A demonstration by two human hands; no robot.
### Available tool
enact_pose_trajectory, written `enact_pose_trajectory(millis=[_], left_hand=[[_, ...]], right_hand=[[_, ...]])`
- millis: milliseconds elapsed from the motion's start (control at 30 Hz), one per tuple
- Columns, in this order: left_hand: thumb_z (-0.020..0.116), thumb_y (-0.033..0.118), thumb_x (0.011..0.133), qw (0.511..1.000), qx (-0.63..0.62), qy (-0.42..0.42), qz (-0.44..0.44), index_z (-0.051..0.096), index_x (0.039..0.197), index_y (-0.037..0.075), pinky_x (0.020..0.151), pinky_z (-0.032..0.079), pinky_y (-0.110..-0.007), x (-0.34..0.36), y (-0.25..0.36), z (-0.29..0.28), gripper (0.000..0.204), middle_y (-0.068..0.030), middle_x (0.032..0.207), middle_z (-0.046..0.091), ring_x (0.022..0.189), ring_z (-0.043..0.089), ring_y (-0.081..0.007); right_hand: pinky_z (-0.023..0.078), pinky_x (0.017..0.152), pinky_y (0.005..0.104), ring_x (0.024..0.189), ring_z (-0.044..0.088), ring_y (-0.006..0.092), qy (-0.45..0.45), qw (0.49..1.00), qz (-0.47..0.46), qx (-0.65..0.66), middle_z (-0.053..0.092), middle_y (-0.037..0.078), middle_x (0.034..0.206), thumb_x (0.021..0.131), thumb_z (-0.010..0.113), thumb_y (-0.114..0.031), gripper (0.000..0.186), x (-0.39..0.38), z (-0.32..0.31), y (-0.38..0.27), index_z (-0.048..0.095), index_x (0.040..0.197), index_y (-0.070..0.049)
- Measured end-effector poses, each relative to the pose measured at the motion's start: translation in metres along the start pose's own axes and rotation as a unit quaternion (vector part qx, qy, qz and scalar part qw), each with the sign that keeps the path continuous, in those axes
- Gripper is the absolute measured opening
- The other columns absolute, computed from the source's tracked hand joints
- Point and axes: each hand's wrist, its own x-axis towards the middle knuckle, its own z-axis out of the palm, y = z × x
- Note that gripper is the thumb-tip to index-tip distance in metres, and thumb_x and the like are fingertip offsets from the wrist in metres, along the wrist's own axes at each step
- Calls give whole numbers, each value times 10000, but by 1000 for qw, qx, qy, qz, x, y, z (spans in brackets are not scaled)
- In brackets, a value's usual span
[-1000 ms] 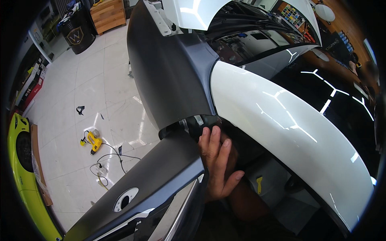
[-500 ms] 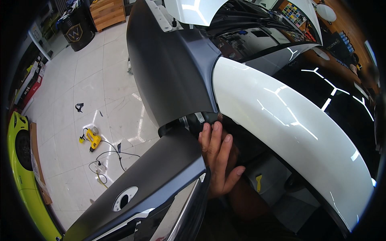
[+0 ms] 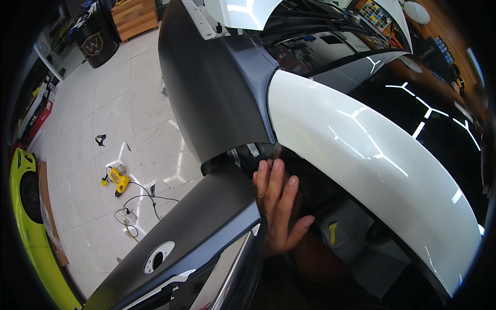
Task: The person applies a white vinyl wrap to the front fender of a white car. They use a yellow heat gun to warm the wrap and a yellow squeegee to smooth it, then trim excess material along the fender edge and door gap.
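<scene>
My left hand (image 3: 279,212) lies with its fingers stretched out and the thumb apart at the front edge of an open car door (image 3: 206,206). That door is matte dark grey with a bluish upper edge and an oval handle cutout. Its fingertips are next to the dark gap between the door and a matte grey fender (image 3: 217,88). Behind it, my right forearm (image 3: 318,258) rises into the door opening. My right hand is mostly hidden by the left one and by shadow, so its fingers cannot be read. Beside the gap begins a glossy white roof pillar (image 3: 361,139).
A yellow heat gun (image 3: 120,181) with its cord lies on the tiled floor (image 3: 77,196). Inside the car is a yellow scraper (image 3: 332,233). A lime-green car (image 3: 36,258) stands at the left, a black drum (image 3: 94,44) at the far left. A white raised hood (image 3: 243,13) is ahead.
The whole view has shifted slightly to the left. My left hand stays spread at the door edge, its fingertips a little farther from the fender.
</scene>
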Motion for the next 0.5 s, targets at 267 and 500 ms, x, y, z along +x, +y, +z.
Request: enact_pose_trajectory(millis=[267,500], left_hand=[[557,371,956,1000,2,-4,2,295,1452,-67,1145,200,-594,-2,0,0,712,-383,1497,248,1398,229,-560],[604,339,926,999,-30,12,-6,332,1454,-37,1148,164,-603,-2,0,2,703,-348,1513,265,1420,208,-535]], right_hand=[[372,1012,502,1209,549,52,7,997,24,-70,505,-152,1400,1024,337,-315,402,4,-6,-3,437,1413,-310],[344,1047,517,1253,528,11,9,991,47,-123,482,-202,1448,1037,301,-346,422,9,-10,-7,418,1442,-358]])
